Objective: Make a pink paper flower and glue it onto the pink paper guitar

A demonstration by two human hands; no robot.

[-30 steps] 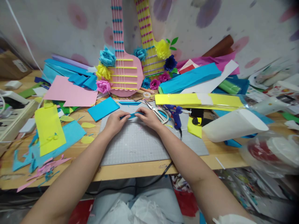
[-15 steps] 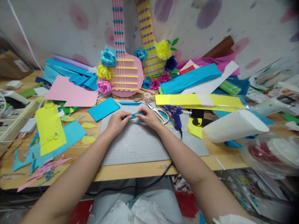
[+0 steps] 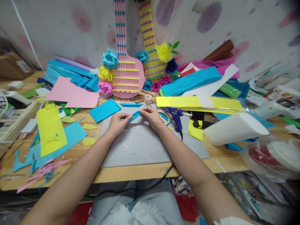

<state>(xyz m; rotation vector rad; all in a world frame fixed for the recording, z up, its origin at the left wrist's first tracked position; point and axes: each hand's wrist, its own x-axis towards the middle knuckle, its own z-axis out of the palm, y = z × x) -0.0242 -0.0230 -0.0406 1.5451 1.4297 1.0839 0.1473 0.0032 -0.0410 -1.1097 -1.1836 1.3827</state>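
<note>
Between my hands, over the grey cutting mat (image 3: 138,147), is a small strip of blue paper (image 3: 134,117). My left hand (image 3: 119,122) pinches its left end with thumb and forefinger. The strip's right end is pinched by my right hand (image 3: 152,117). Scissors (image 3: 164,118) lie on the mat beside my right hand, which partly hides them. A folded blue strip (image 3: 130,105) rests on the mat just beyond the fingers, and a blue paper rectangle (image 3: 104,110) lies to the left.
A blue glue gun (image 3: 176,117) stands right of the scissors. Behind the mat lean a pink paper guitar (image 3: 128,73) and a yellow one (image 3: 150,53) with paper flowers. Yellow paper (image 3: 51,131) and pink scraps (image 3: 47,170) lie left. A white tube (image 3: 234,128) lies right.
The blue strip now shows wider and more opened out between my fingers. My right hand has shifted slightly, covering more of the scissors, and the camera view has moved a little.
</note>
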